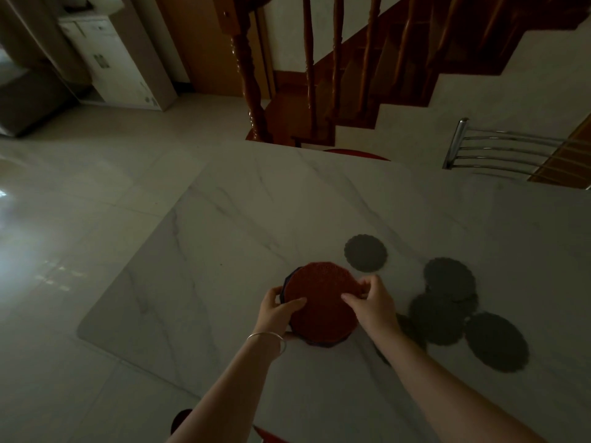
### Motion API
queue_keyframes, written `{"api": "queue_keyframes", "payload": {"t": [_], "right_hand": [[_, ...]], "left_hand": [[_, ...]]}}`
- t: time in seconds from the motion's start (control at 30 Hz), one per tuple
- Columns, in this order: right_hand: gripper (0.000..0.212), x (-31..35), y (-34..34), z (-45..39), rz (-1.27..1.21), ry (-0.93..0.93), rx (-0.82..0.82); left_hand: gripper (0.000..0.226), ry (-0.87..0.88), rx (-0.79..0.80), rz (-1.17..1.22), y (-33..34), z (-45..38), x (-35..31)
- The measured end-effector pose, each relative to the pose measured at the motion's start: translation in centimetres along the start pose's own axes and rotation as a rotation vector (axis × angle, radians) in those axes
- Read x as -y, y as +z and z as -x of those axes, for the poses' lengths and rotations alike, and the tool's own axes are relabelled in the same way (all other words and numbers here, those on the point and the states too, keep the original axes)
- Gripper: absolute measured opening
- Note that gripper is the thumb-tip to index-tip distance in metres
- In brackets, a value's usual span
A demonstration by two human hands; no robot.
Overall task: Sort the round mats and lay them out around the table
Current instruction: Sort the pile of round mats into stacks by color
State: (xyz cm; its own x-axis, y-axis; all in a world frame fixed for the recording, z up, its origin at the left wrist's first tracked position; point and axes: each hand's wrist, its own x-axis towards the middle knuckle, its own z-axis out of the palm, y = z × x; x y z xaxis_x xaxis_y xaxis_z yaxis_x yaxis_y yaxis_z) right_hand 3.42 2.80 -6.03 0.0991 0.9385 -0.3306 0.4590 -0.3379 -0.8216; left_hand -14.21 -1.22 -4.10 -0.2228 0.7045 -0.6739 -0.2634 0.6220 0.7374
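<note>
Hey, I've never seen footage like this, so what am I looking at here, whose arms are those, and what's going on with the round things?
There is no machine here. The one picture comes from a wide-angle camera worn on a person's head, looking down at their own arms over a white marble-look table.

The left hand, with a bangle on its wrist, grips a stack of round mats with a red one on top. The right hand pinches the red top mat's far edge.

Dark round mats lie on the table to the right: a single one apart and a cluster that partly overlaps. Beyond the table stand a wooden staircase and a metal chair back.
</note>
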Motion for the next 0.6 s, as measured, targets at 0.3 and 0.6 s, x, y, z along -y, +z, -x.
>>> {"api": "queue_keyframes", "payload": {"t": [0.3, 0.6], "right_hand": [[0.084, -1.5, 0.0, -0.3, 0.058, 0.017, 0.089], [0.068, 0.5, -7.4, 3.2, -0.455, 0.005, 0.118]], "left_hand": [[0.045, 0.019, 0.089, 0.001, 0.0, 0.0, -0.6], [0.038, 0.057, 0.274, 0.002, 4.0, 1.4, -3.1]]}}
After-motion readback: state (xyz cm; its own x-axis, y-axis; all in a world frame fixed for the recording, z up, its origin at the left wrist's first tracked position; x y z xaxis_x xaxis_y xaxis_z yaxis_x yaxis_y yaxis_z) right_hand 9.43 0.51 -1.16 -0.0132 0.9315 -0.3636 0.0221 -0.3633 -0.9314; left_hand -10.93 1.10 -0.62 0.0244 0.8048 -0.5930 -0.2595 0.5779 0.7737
